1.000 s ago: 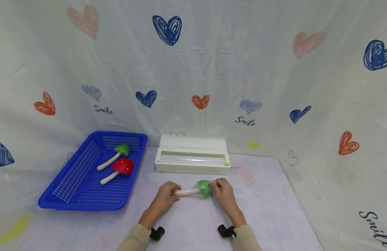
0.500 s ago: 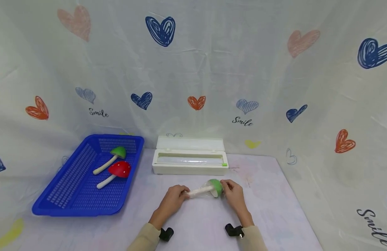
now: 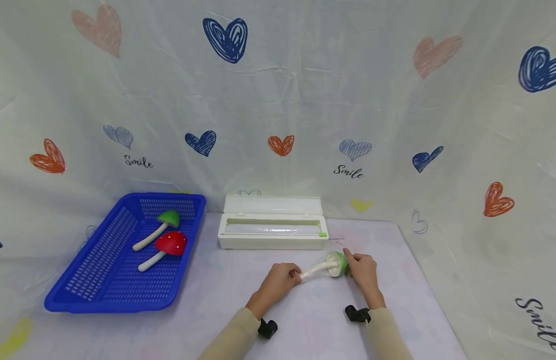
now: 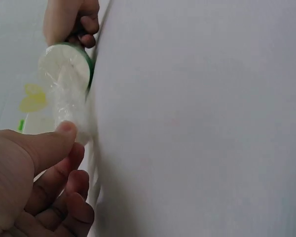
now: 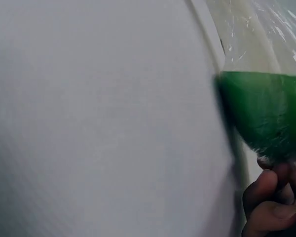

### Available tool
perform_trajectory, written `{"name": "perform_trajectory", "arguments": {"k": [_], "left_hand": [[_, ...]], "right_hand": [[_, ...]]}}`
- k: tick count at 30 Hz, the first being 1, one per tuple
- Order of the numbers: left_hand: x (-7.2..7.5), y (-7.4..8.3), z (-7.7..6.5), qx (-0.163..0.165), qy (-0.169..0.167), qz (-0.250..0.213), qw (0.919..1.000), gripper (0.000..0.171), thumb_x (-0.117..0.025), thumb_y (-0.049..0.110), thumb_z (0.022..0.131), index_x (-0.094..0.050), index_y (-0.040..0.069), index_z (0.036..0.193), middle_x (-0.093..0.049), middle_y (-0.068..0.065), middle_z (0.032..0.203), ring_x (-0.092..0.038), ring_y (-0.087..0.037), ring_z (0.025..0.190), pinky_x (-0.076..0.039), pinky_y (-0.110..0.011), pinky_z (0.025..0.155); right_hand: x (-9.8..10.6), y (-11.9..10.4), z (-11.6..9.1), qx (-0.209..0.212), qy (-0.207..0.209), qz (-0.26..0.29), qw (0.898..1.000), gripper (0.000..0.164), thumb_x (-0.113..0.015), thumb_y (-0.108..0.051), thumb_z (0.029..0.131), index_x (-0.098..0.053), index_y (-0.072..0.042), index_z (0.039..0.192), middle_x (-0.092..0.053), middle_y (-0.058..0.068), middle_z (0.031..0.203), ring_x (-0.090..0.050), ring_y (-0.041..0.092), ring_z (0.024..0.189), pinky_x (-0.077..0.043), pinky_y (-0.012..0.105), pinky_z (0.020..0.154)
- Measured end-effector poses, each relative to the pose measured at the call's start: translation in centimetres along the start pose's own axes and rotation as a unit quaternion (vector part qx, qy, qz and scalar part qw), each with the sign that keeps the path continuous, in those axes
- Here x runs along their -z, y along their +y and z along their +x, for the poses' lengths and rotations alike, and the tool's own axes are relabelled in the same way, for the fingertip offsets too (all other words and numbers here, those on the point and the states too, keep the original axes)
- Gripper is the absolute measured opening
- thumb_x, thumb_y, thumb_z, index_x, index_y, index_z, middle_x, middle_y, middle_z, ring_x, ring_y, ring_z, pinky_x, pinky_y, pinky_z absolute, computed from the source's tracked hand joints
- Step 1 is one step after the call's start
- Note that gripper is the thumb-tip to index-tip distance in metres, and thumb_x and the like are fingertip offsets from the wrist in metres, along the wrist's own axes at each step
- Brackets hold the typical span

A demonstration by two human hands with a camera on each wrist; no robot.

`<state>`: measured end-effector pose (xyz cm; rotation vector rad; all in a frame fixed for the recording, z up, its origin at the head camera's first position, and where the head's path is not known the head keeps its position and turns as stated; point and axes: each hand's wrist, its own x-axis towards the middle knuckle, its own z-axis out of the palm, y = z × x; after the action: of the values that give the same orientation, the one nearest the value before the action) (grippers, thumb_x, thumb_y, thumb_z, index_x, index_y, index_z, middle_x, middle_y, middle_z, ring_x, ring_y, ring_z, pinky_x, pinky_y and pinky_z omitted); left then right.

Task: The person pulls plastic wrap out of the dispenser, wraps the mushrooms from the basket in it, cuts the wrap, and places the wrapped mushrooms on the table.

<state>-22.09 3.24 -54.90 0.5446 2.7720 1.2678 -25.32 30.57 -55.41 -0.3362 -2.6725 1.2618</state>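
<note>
A toy mushroom (image 3: 338, 264) with a green cap and white stem lies sideways between my hands, wrapped in clear plastic film. My left hand (image 3: 278, 282) pinches the wrapped stem end between thumb and fingertips. In the left wrist view, crinkled film (image 4: 69, 101) runs from that pinch up to the cap's pale underside. At the other end, my right hand (image 3: 364, 272) grips the film gathered at the top of the cap. The right wrist view has the green cap (image 5: 266, 106) close up, its film bunched at the fingers (image 5: 271, 207).
A white cling film box (image 3: 273, 242) with its lid raised and a roll inside stands behind the hands. To the left, a blue basket (image 3: 120, 304) holds a green toy mushroom (image 3: 169, 218) and a red one (image 3: 171, 243). A heart-printed curtain (image 3: 278, 90) hangs behind.
Both hands have moved right with the wrapped mushroom. The cap has tilted so its pale underside shows, and the film at the stem end now looks drawn out and twisted.
</note>
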Motion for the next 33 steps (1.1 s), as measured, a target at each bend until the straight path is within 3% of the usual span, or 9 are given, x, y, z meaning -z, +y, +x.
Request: {"name": "perform_trajectory", "arguments": {"k": [4, 8, 10, 12, 16, 19, 25, 29, 33], "left_hand": [[-1.0, 0.9, 0.7, -0.004, 0.019, -0.036, 0.9992, 0.022, -0.077, 0.008, 0.09, -0.075, 0.001, 0.11, -0.075, -0.005, 0.092, -0.056, -0.005, 0.073, -0.048, -0.021, 0.068], [-2.1, 1.7, 1.1, 0.008, 0.011, -0.064, 0.9979, 0.03, -0.076, 0.011, 0.091, -0.072, -0.002, 0.118, -0.074, -0.011, 0.103, -0.054, -0.006, 0.067, -0.049, -0.022, 0.063], [-2.8, 2.1, 1.4, 0.005, -0.001, -0.056, 0.9984, 0.034, -0.076, 0.015, 0.092, -0.071, -0.002, 0.121, -0.074, -0.012, 0.109, -0.061, -0.009, 0.075, -0.054, -0.025, 0.07], [-3.4, 2.6, 1.9, 0.003, -0.017, -0.048, 0.9987, 0.037, -0.076, 0.018, 0.092, -0.07, -0.002, 0.124, -0.073, -0.013, 0.117, -0.068, -0.017, 0.093, -0.057, -0.031, 0.085], [-4.6, 3.7, 2.9, 0.0, -0.051, -0.024, 0.9984, 0.043, -0.075, 0.024, 0.093, -0.068, 0.0, 0.128, -0.069, -0.013, 0.13, -0.063, -0.027, 0.126, -0.051, -0.04, 0.105], [-4.9, 4.7, 3.8, -0.01, -0.055, -0.004, 0.9984, 0.047, -0.075, 0.029, 0.092, -0.068, 0.003, 0.13, -0.07, -0.012, 0.13, -0.062, -0.028, 0.123, -0.051, -0.037, 0.104], [-5.1, 6.1, 4.8, -0.021, -0.07, 0.015, 0.9972, 0.055, -0.075, 0.04, 0.09, -0.066, 0.011, 0.136, -0.071, -0.007, 0.127, -0.058, -0.026, 0.113, -0.05, -0.032, 0.095], [-5.6, 6.7, 4.8, 0.002, -0.097, 0.005, 0.9953, 0.064, -0.076, 0.048, 0.086, -0.062, 0.017, 0.141, -0.07, -0.008, 0.122, -0.054, -0.022, 0.11, -0.049, -0.031, 0.089], [-6.0, 7.4, 4.6, 0.033, -0.113, 0.005, 0.9931, 0.073, -0.076, 0.058, 0.083, -0.057, 0.027, 0.146, -0.065, -0.006, 0.125, -0.053, -0.023, 0.116, -0.05, -0.038, 0.09]], "right_hand": [[1.1, 0.4, 0.4, -0.009, -0.01, 0.005, 1.0, 0.049, -0.053, -0.043, 0.107, -0.074, 0.002, 0.107, -0.068, 0.008, 0.068, -0.058, 0.015, 0.053, -0.045, 0.027, 0.051], [2.2, 0.8, 0.6, -0.033, -0.034, -0.001, 0.999, 0.068, -0.045, -0.058, 0.105, -0.065, 0.002, 0.128, -0.071, 0.014, 0.086, -0.061, 0.016, 0.066, -0.047, 0.028, 0.058], [2.7, 0.9, 0.7, -0.038, -0.042, -0.012, 0.998, 0.077, -0.044, -0.064, 0.103, -0.06, 0.003, 0.135, -0.071, 0.017, 0.095, -0.064, 0.019, 0.072, -0.047, 0.029, 0.062], [3.3, 1.1, 1.0, -0.039, -0.046, -0.026, 0.998, 0.082, -0.043, -0.067, 0.102, -0.054, 0.004, 0.141, -0.071, 0.022, 0.105, -0.067, 0.023, 0.08, -0.049, 0.03, 0.067], [4.7, 0.9, 1.6, -0.047, -0.043, -0.048, 0.997, 0.082, -0.043, -0.062, 0.104, -0.046, 0.008, 0.147, -0.064, 0.034, 0.125, -0.07, 0.035, 0.094, -0.055, 0.038, 0.077], [5.7, 0.6, 2.3, -0.053, -0.039, -0.051, 0.997, 0.081, -0.042, -0.059, 0.105, -0.042, 0.009, 0.148, -0.059, 0.038, 0.132, -0.07, 0.039, 0.098, -0.055, 0.047, 0.086], [6.8, 0.8, 3.1, -0.067, -0.017, -0.048, 0.996, 0.076, -0.04, -0.053, 0.107, -0.041, 0.01, 0.148, -0.062, 0.037, 0.13, -0.074, 0.035, 0.087, -0.05, 0.054, 0.097], [6.9, 1.7, 3.0, -0.069, 0.005, -0.048, 0.996, 0.074, -0.04, -0.052, 0.107, -0.043, 0.01, 0.146, -0.064, 0.036, 0.127, -0.074, 0.032, 0.081, -0.05, 0.054, 0.095], [7.0, 2.0, 2.9, -0.065, 0.035, -0.046, 0.996, 0.071, -0.041, -0.05, 0.107, -0.046, 0.011, 0.144, -0.065, 0.036, 0.124, -0.072, 0.024, 0.069, -0.051, 0.053, 0.09]]}}
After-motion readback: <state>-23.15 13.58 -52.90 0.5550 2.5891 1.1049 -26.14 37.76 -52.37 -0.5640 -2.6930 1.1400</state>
